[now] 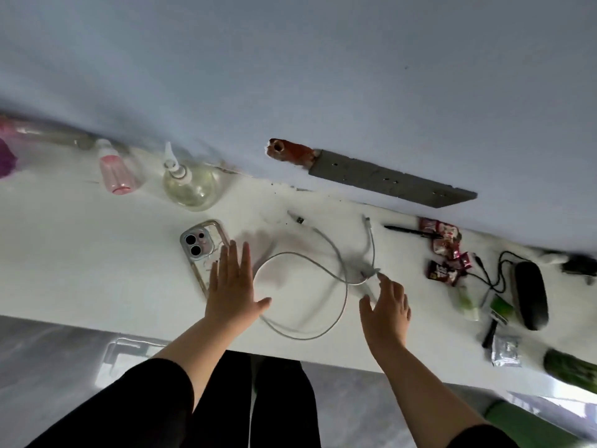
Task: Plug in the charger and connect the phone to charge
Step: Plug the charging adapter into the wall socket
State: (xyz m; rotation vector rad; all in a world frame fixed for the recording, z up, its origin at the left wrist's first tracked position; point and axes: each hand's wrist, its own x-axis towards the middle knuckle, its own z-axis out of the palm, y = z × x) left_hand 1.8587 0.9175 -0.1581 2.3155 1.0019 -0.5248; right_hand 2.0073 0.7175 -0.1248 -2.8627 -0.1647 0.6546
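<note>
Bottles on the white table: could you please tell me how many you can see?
2: a pink bottle near the wall at far left, and a clear round pump bottle just right of it. The blurred left edge may hide more.

A white tabletop (80, 253) runs along a pale wall. Far left stand a pink bottle (117, 174) and a clear round pump bottle (190, 185). Just right of them and nearer, a phone (202, 250) lies camera side up. A white cable (310, 286) lies looped at the middle. To the right lie a black pen (407, 231), red snack wrappers (442, 250), a black cord (494, 270), a black case (529, 295), a silver packet (505, 350) and something green (568, 370) at the near right edge.
</note>
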